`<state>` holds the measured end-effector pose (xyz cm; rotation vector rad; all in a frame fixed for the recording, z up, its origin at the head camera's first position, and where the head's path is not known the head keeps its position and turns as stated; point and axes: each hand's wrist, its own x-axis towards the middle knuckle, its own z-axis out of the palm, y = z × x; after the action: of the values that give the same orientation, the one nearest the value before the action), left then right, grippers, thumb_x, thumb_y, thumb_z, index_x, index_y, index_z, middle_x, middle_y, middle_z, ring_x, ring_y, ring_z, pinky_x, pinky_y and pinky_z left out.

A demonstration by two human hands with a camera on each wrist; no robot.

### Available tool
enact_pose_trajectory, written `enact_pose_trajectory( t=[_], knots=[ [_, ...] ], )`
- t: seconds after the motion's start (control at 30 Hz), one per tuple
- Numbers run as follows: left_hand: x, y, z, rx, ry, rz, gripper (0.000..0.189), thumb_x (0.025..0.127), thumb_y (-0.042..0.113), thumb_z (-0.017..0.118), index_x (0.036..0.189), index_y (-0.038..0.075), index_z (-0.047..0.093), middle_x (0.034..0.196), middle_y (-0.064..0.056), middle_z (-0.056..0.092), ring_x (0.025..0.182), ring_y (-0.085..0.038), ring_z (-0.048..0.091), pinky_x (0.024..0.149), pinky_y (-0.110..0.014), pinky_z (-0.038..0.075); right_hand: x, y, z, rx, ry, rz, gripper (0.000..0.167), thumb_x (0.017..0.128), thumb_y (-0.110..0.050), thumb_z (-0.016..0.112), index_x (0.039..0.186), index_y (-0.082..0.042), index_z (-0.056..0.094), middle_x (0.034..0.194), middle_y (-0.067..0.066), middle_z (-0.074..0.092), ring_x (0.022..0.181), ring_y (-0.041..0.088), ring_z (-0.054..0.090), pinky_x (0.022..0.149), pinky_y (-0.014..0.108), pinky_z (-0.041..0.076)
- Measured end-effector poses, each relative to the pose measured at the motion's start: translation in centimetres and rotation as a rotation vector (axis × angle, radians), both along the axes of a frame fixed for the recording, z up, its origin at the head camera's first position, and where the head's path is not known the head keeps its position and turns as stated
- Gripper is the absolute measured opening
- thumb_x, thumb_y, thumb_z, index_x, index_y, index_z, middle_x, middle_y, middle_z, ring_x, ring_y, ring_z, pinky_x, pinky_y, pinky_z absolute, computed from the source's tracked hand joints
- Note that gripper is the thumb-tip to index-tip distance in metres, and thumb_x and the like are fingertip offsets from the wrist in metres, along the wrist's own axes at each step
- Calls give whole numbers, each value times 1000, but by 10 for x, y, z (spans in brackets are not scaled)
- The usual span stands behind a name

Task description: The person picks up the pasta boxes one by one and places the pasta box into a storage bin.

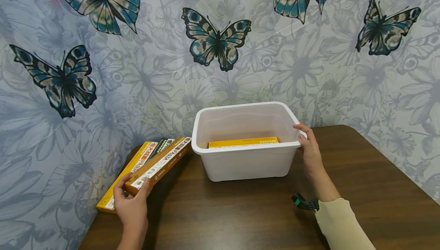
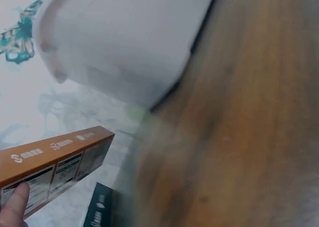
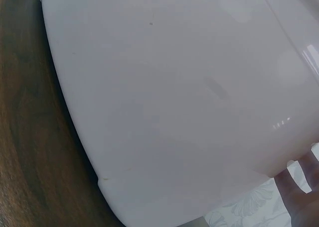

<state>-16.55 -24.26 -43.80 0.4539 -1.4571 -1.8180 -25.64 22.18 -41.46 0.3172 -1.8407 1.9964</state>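
My left hand (image 1: 132,206) pinches the near end of a long orange-brown cardboard box (image 1: 163,164) with a white label strip along it. In the left wrist view, a finger (image 2: 15,207) touches the box's labelled side, and the box is raised at a tilt. My right hand (image 1: 312,154) grips the right rim of a white plastic bin (image 1: 245,166), thumb and fingers over the edge. Inside the bin a yellow box (image 1: 243,142) shows just above the front rim. Fingers (image 3: 289,192) also appear at the bin's edge in the right wrist view.
Below the held box, a yellow box (image 1: 111,194) and a dark green box (image 2: 98,207) lie at the table's left edge. A black wristband (image 1: 304,202) is on the right wrist. Behind the brown table (image 1: 220,211) stands a butterfly-patterned wall (image 1: 148,59).
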Motion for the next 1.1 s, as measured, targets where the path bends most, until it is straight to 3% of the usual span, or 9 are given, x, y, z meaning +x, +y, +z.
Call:
enact_pose_trajectory(
  t=[0.13,0.37,0.6,0.83,0.93,1.1],
  knots=[
    [-2,-2,11,19,101,-1,63,76,-6,80,133,4,54,128,1,50,93,-9,63,67,-16,57,0,0,0,4,3,1,40,104,-22,37,140,-4,42,162,4,28,141,13,31,100,30,30],
    [-6,0,35,19,228,12,58,77,-11,77,130,3,57,126,-4,50,70,-6,43,62,-15,55,1,0,0,3,5,-4,41,104,-22,37,140,-3,42,162,4,29,143,13,29,102,29,28],
    [-14,8,59,43,365,-7,58,76,-16,75,130,-1,56,128,-9,50,104,-21,50,70,-19,58,0,0,0,-5,7,-7,40,104,-21,37,139,-3,43,161,2,30,143,13,29,102,29,29],
    [-25,17,76,26,462,-45,57,78,-12,76,130,-2,55,130,-13,48,109,-27,51,75,-24,59,1,1,0,-7,10,-3,40,104,-21,36,139,-3,42,160,1,30,144,13,28,102,29,29],
    [-29,22,82,27,491,-95,58,79,-13,74,131,-4,53,132,-15,47,119,-32,50,78,-27,59,0,1,-1,-4,8,-3,40,104,-22,36,139,-4,42,160,1,31,143,13,29,102,29,29],
    [-32,31,88,18,488,-191,57,81,-14,72,133,-4,53,128,-15,49,116,-31,52,79,-28,60,0,1,0,3,2,-7,41,103,-23,36,139,-4,42,161,2,30,144,14,28,103,30,29]
  ],
)
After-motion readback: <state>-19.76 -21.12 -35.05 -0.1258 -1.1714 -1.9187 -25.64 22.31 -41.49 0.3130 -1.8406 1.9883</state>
